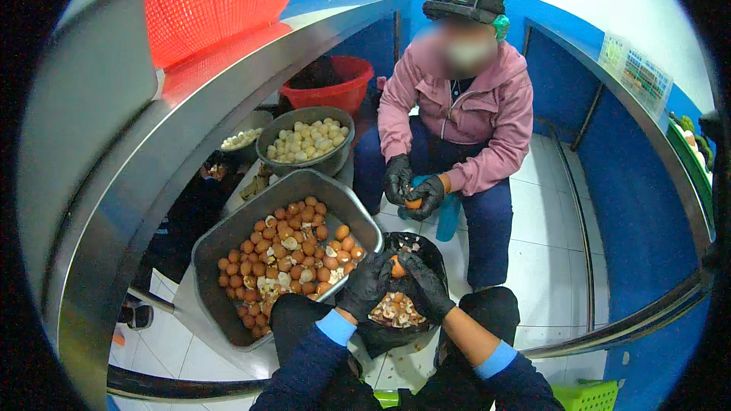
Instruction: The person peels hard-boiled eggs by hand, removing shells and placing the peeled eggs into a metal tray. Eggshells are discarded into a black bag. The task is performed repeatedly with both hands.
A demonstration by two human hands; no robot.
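Note:
A brown-shelled egg (397, 267) is held between my left hand (368, 285) and my right hand (425, 285), both in black gloves. Beneath them is a black-lined bin (388, 342) holding broken eggshells (397, 311). To the left, a large grey tub (220, 308) contains many brown eggs (294, 234) with white shell bits or broken eggs among them. Behind it, peeled whitish eggs (308, 140) fill a round grey basin (334, 165).
Opposite sits a co-worker in a pink jacket (451, 108), holding a brown egg (413, 203) in black gloves. A red basin (342, 91) stands behind the peeled eggs. Steel tables (188, 91) flank both sides. A green crate (588, 397) is at lower right.

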